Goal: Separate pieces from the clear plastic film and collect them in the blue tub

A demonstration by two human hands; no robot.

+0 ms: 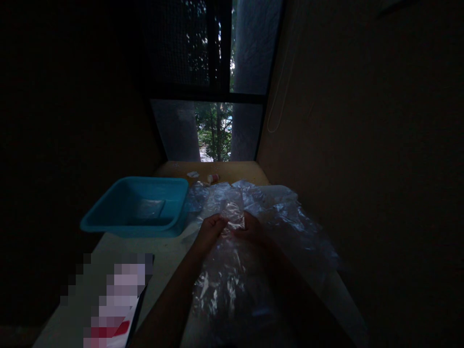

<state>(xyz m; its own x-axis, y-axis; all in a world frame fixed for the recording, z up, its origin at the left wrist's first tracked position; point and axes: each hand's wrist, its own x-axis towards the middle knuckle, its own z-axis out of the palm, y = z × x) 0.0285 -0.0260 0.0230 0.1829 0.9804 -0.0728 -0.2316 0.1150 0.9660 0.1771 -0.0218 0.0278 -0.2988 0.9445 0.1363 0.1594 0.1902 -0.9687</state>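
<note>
A small clear plastic bag (234, 213) is held upright between both hands, over the middle of the table. My left hand (213, 228) grips its left side with thumb and fingers pressed together. On the right side, my right hand (251, 229) has its fingers behind the bag and its thumb in front. What the bag holds, if anything, is too dark to make out. Many crinkled clear plastic bags (290, 217) lie spread around and beneath the hands.
A blue basin (174, 227) with a clear packet (150, 208) inside stands at the left of the table (166, 251). A partly blurred flat item (123, 290) lies front left. A small cylinder (213, 178) and a white scrap (193, 174) lie near the window. Walls flank both sides.
</note>
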